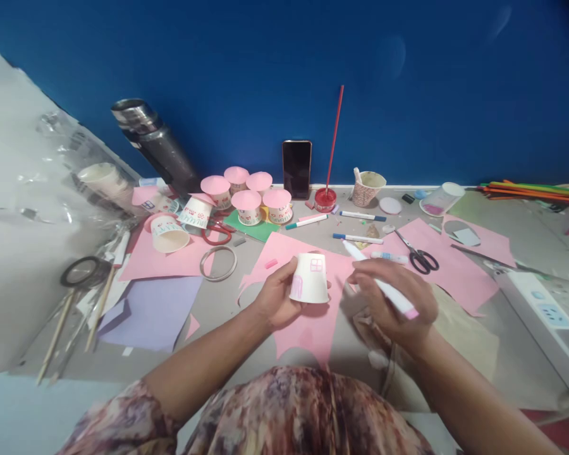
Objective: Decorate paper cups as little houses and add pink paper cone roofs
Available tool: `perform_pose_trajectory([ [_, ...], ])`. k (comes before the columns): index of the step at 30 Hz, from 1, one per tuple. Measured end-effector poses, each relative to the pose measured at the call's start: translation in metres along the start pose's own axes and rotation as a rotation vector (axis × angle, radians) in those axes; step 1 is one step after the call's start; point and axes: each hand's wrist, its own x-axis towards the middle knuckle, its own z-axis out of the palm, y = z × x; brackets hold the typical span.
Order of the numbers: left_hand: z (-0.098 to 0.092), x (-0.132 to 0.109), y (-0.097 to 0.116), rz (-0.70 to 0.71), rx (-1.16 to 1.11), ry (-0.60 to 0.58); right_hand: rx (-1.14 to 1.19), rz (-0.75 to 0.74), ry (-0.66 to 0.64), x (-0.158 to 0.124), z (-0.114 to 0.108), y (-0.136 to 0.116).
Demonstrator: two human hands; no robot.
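Note:
Upside down in my left hand (281, 292) is a white paper cup (315, 287), its wide rim facing down. A pink window and a filled pink door shape are drawn on its side. My right hand (401, 297) grips a white marker (391, 294) with a pink end, a little to the right of the cup and apart from it. A small pink marker cap (270, 263) lies on a cut sheet of pink paper (289, 249) beneath my hands. Behind the cup stand several decorated cups with pink cone roofs (247, 201).
Black-handled scissors (423, 261) and a power strip (545, 309) are at the right. Red-handled scissors (217, 236), a tape ring (218, 263) and purple paper (152, 316) lie left. A phone (296, 167) and a dark flask (159, 145) stand by the blue wall.

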Motion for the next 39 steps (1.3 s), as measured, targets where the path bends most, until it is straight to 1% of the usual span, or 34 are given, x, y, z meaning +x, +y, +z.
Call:
perform_pose_trajectory([
  [3,0.003,-0.002,0.008,0.033,-0.056,0.052,0.065,0.005,-0.151,0.001,0.005,0.001],
  [5,0.004,-0.002,0.012,0.021,-0.103,0.063,0.076,-0.005,-0.193,0.000,0.010,0.001],
  [9,0.006,-0.003,0.012,-0.018,-0.187,0.042,0.030,-0.018,-0.144,-0.003,0.021,0.001],
  [13,0.011,-0.006,0.005,-0.042,-0.215,0.030,0.014,0.066,-0.089,-0.002,0.022,0.004],
  [15,0.014,-0.006,0.002,-0.023,-0.223,0.041,0.017,0.106,-0.078,0.000,0.021,0.006],
  [17,0.016,-0.006,-0.001,0.029,-0.205,0.063,0.007,0.112,-0.060,0.000,0.019,0.009],
  [19,0.016,-0.006,-0.003,0.095,-0.139,0.061,-0.013,0.113,-0.036,0.000,0.018,0.012],
  [22,0.015,-0.007,-0.006,0.176,0.025,-0.015,-0.050,0.132,-0.005,-0.001,0.016,0.019],
  [25,0.014,-0.011,-0.007,0.175,0.186,-0.098,-0.027,0.124,-0.005,0.001,0.010,0.031],
  [27,0.014,-0.014,-0.005,0.114,0.229,-0.153,0.030,0.120,-0.033,0.003,0.003,0.039],
  [30,0.011,-0.015,0.002,-0.017,0.194,-0.231,0.121,0.146,-0.094,0.007,-0.008,0.050],
  [33,0.008,-0.014,0.008,-0.083,0.212,-0.268,0.242,0.175,-0.217,0.008,-0.014,0.053],
  [36,0.008,-0.014,0.011,-0.039,0.353,-0.336,0.361,0.227,-0.331,0.007,-0.012,0.049],
  [39,0.011,-0.017,0.012,0.059,0.496,-0.390,0.428,0.236,-0.377,0.007,-0.008,0.043],
])
